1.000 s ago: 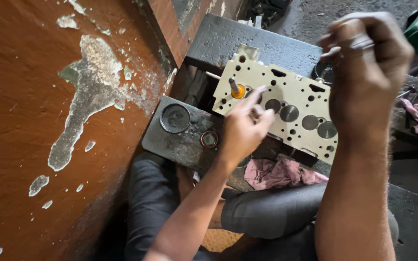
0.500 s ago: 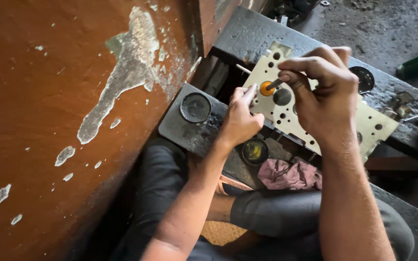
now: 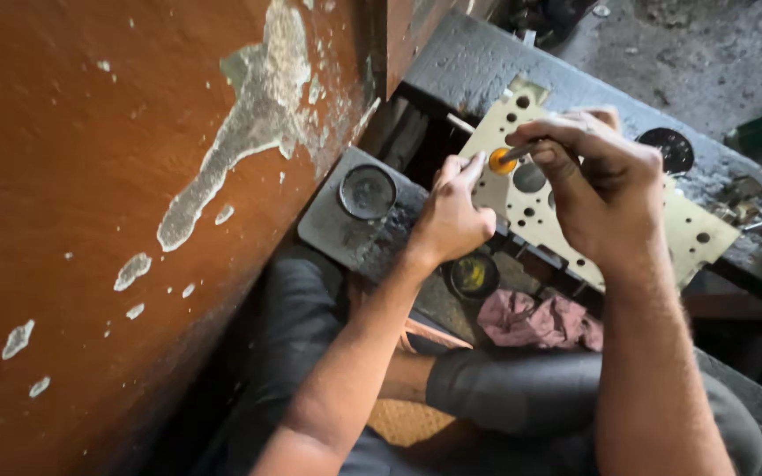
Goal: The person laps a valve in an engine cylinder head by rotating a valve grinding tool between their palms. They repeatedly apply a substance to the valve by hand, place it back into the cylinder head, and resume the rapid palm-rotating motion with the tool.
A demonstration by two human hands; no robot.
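Nearby, pink rag, round tin, orange wall

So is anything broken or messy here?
Yes. The orange wall has paint flaked off in pale patches. A crumpled pink rag lies below the cream holed plate. The right hand and left hand work there.
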